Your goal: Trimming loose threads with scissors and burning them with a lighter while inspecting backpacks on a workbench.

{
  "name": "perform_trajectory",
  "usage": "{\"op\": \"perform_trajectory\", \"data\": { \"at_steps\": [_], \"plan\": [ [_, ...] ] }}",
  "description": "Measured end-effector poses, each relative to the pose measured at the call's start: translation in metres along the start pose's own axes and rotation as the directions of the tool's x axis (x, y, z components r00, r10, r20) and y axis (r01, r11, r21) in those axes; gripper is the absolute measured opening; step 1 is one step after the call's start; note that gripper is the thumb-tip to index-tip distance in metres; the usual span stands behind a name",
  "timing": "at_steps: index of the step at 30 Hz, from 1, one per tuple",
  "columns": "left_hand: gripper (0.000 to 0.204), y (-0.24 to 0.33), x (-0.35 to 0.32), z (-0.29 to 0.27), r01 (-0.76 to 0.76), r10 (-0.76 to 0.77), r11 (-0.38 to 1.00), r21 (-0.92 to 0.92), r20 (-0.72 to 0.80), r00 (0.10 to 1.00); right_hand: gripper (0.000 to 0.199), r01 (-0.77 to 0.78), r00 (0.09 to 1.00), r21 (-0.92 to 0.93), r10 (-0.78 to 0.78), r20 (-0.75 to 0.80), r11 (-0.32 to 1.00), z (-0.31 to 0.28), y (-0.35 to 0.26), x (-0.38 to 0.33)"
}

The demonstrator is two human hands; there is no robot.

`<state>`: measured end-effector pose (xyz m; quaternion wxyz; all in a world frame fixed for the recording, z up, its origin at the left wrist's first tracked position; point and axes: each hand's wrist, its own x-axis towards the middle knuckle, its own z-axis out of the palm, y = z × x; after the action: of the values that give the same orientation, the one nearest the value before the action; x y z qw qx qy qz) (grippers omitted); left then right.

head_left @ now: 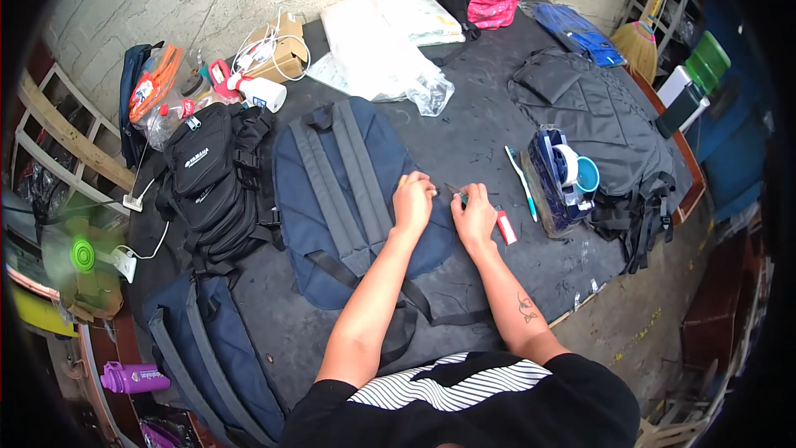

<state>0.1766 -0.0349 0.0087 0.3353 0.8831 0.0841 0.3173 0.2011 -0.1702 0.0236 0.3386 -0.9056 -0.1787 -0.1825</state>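
A navy backpack (333,174) with grey shoulder straps lies flat on the dark table, straps facing up. My left hand (413,203) is closed at its right edge, its fingertips pinched together; whatever is between them is too small to make out. Just to the right, my right hand (474,214) is closed around a small tool with a thin dark tip and a bit of green, which looks like thread snips. The tip points toward my left hand. Close by my right hand lies a small red and white block (506,227).
A toothbrush (521,182) and a clear-and-blue case with tape rolls (557,191) lie to the right, before a black backpack (593,108). Black bags (207,174) and another navy backpack (220,348) sit left. White plastic sheeting (365,41) covers the back.
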Motion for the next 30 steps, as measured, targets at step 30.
{"op": "perform_trajectory", "data": {
  "at_steps": [30],
  "plan": [
    [0.022,0.039,-0.003,-0.025,0.256,-0.285,0.937,0.240,0.095,0.954,0.021,-0.225,0.955,0.424,0.285,-0.084,0.877,0.013,0.015,0.006]
  ]
}}
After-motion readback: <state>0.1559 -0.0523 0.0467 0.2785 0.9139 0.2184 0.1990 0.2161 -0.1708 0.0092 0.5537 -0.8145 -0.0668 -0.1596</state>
